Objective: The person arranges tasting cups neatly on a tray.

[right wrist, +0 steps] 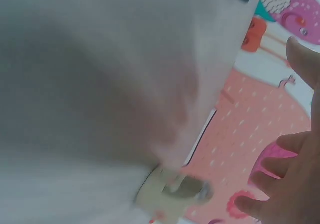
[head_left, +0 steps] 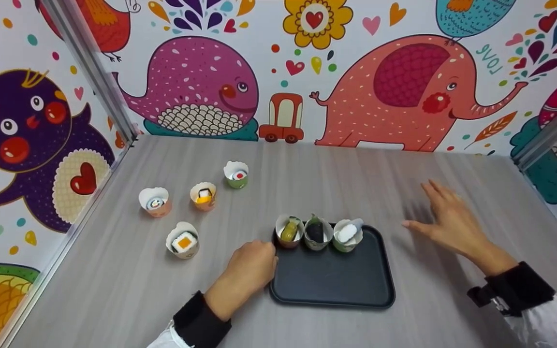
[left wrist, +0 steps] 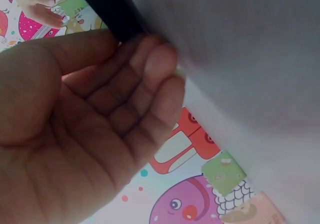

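Tray [head_left: 334, 285] with three cups [head_left: 318, 245] along its far edge rests on the tabletop [head_left: 317, 183], its left side apparently pinched by the left hand [head_left: 251, 266]; the right hand [head_left: 455, 224], fingers extended, hovers empty to the right.

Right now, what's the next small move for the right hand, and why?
Probably ease the right hand toward the pale cup and close its grip: the hand is open and holds nothing, the right wrist view shows that cup near it, the left hand holds the tray by its left edge, and the tray has bare room.
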Demonstrator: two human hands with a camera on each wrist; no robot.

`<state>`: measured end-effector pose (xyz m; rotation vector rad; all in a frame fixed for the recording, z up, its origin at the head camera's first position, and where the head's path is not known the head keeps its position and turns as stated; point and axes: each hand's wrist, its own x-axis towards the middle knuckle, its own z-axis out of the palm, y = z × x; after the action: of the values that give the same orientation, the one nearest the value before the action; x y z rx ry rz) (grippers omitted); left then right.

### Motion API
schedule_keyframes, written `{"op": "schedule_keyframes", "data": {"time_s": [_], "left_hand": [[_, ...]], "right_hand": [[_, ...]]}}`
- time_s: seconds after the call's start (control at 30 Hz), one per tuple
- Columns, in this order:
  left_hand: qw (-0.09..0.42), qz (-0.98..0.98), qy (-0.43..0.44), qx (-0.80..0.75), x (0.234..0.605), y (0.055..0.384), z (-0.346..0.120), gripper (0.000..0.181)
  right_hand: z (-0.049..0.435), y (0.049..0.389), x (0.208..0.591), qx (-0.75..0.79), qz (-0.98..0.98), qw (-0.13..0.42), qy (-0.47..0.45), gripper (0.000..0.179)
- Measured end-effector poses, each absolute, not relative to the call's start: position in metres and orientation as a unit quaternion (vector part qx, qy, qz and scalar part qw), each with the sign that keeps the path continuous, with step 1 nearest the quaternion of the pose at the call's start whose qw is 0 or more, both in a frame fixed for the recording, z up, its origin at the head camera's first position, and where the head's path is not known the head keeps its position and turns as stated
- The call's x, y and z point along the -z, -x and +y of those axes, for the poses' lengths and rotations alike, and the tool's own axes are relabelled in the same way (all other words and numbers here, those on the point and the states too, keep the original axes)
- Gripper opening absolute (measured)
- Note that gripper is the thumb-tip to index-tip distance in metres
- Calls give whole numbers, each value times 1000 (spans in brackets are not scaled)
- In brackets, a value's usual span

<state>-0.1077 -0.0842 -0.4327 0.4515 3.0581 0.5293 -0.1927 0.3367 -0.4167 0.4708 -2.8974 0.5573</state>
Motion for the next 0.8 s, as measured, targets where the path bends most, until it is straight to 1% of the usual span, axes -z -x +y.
{"op": "schedule_keyframes", "data": {"time_s": [0.23,0.53,0.8], "left_hand": [[0,976,-144,-162,432,107,-84,17],[8,977,-138,-163,431,107,-84,17],[20,977,-131,-168,431,108,-82,17]], "right_hand": [[367,205,415,-196,-973,68,-102,110],[392,217,424,-212,-976,3,-38,120],[401,223,428,-219,-975,-37,2,122]]}}
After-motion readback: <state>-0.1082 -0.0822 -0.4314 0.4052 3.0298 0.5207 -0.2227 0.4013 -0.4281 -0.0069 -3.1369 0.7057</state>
